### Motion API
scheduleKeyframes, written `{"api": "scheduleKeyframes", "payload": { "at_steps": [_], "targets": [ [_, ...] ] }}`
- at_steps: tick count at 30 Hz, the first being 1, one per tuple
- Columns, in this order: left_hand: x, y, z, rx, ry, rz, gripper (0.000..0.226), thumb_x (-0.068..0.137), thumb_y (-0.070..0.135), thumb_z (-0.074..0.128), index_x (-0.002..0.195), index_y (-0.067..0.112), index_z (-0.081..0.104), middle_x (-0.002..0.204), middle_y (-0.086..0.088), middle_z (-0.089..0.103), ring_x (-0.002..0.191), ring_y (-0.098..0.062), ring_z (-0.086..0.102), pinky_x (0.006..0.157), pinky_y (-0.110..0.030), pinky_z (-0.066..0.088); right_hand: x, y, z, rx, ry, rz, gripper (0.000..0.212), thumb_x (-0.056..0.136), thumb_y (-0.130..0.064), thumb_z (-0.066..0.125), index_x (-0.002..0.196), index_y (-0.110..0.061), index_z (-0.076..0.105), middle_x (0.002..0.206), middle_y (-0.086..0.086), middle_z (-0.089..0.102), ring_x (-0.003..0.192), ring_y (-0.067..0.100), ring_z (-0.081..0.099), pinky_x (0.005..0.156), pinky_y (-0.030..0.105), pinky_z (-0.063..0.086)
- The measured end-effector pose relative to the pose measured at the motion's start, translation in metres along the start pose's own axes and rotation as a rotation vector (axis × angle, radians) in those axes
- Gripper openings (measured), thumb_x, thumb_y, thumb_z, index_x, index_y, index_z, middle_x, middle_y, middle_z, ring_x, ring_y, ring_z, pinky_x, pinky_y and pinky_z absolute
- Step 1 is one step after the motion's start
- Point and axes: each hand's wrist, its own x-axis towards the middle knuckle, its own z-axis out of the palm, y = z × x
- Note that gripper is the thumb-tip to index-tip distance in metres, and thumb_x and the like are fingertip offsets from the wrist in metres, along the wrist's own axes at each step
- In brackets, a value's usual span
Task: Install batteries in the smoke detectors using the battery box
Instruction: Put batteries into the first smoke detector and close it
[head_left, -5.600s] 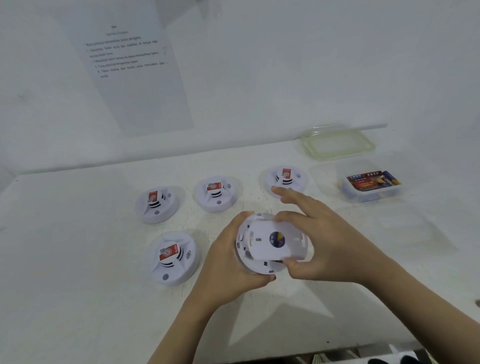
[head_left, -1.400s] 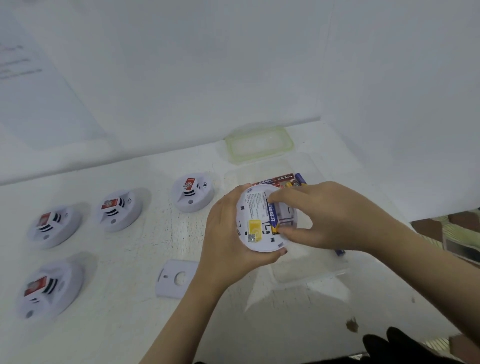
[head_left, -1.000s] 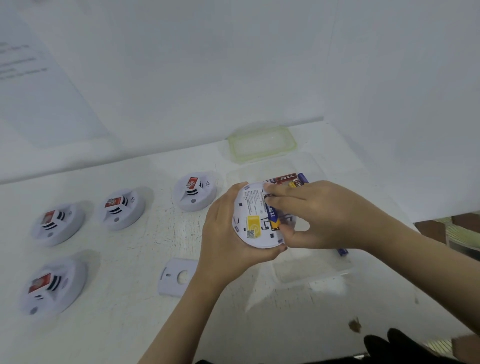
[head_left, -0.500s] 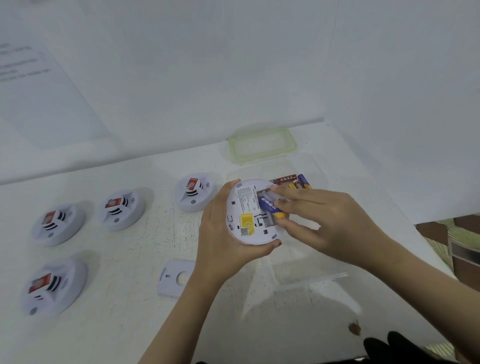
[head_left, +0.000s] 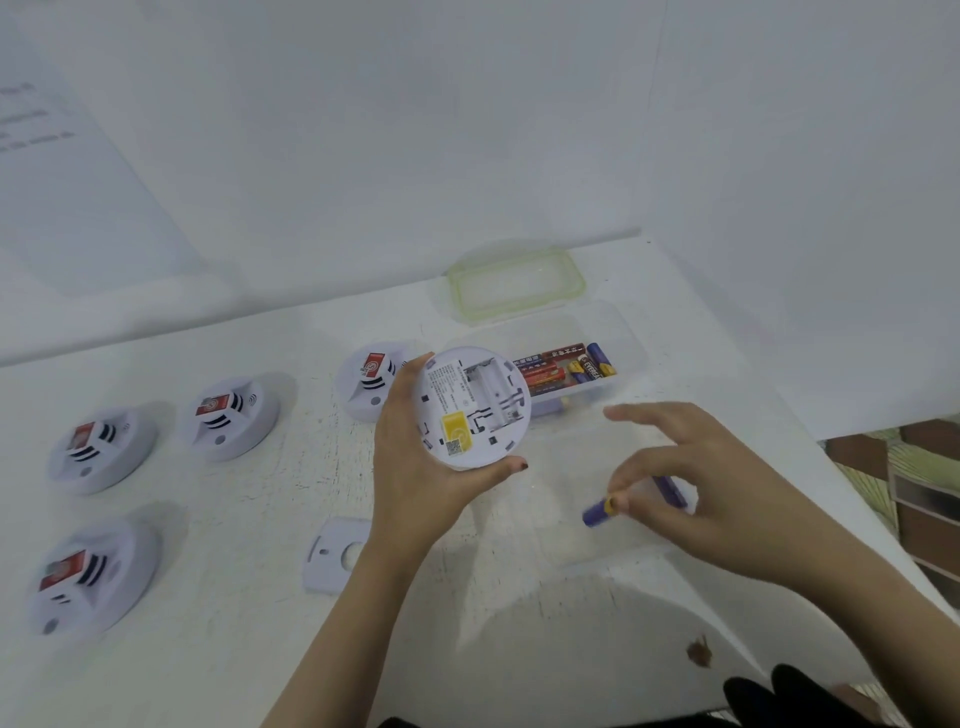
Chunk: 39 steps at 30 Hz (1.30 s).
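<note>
My left hand (head_left: 415, 483) grips a white smoke detector (head_left: 475, 408) with its back turned up; the battery bay in it shows empty. My right hand (head_left: 696, 483) is to the right of it and pinches a purple battery (head_left: 597, 513) between thumb and finger, low over a clear tray (head_left: 566, 551). Another purple battery (head_left: 671, 491) lies in that tray, partly behind my fingers. The clear battery box (head_left: 631, 343) stands behind the detector with several red and purple batteries (head_left: 566, 366) inside.
Four more smoke detectors sit face up on the white table: (head_left: 370, 382), (head_left: 228, 418), (head_left: 98, 449), (head_left: 85, 574). A white cover plate (head_left: 330, 556) lies by my left wrist. A green-rimmed lid (head_left: 514, 283) rests at the back by the wall. The table edge runs along the right.
The purple battery that sat in the detector's bay is out. My right hand has carried it down and to the right, over the clear tray. My left hand still holds the detector.
</note>
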Motion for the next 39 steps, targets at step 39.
{"api": "scheduleKeyframes", "payload": {
  "at_steps": [39],
  "targets": [
    [0.038, -0.009, -0.005, -0.048, 0.013, 0.081, 0.087, 0.053, 0.032, 0.089, 0.121, 0.043, 0.035, 0.117, 0.044, 0.044, 0.114, 0.012, 0.048, 0.089, -0.003, 0.04, 0.144, 0.015, -0.01, 0.31, 0.041, 0.215, 0.01, 0.083, -0.012, 0.066, 0.08, -0.022, 0.066, 0.071, -0.008, 0.063, 0.062, 0.005, 0.056, 0.068, 0.021, 0.047]
  ]
}}
